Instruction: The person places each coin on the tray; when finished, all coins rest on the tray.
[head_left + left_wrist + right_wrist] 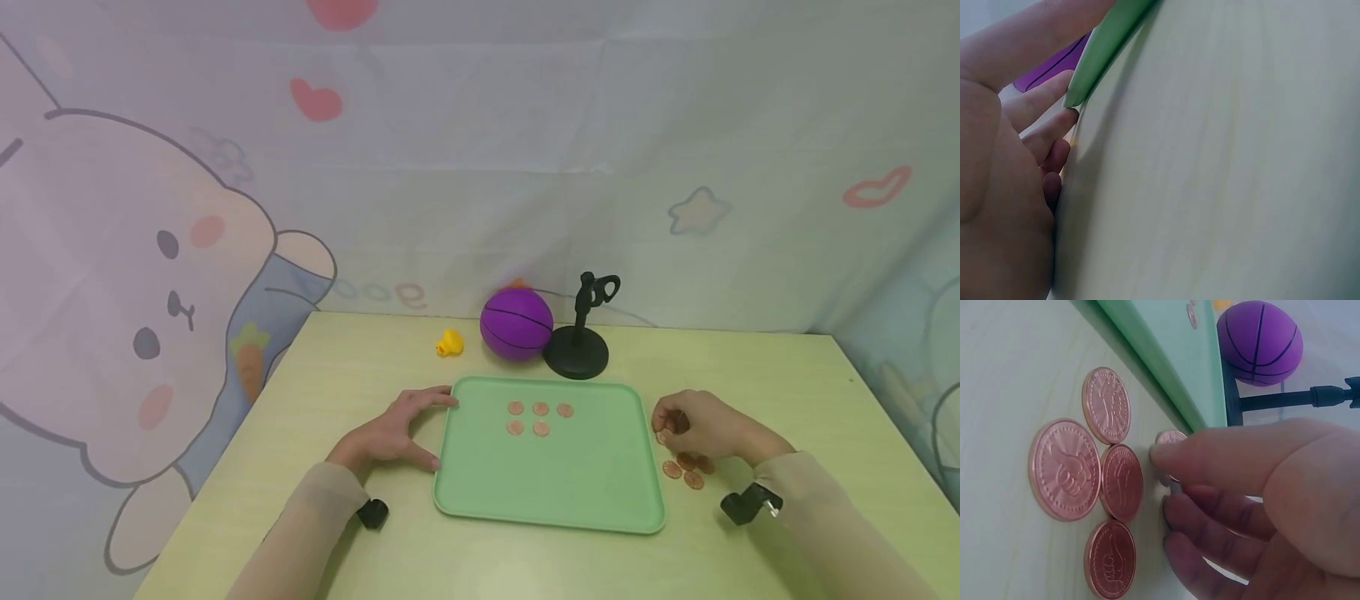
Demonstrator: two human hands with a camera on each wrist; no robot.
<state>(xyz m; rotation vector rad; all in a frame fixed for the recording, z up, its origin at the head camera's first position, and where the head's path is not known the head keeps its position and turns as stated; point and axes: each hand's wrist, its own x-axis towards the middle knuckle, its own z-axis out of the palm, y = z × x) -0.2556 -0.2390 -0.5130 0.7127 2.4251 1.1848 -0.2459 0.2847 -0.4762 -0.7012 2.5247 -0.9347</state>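
My left hand (385, 429) lies at the left side of a green tray (555, 492), its thumb and fingertips spread along the rim. In the left wrist view the thumb and fingers are fairly straight beside the tray's edge. To the right of the tray, my right hand (701, 423) pinches a copper-coloured coin (1171, 439) between thumb and fingers. Several loose copper coins (1065, 469) lie on the table close to that hand, some with a thumbs-up design. Inside the tray, coins (541, 409) form a far row of three and a nearer row of two.
Behind the tray stand a purple ball (516, 325) with black lines and a black stand (576, 353) with a round base. A small yellow rubber duck (450, 342) sits to their left. A printed cloth (480, 208) hangs along the table's back edge.
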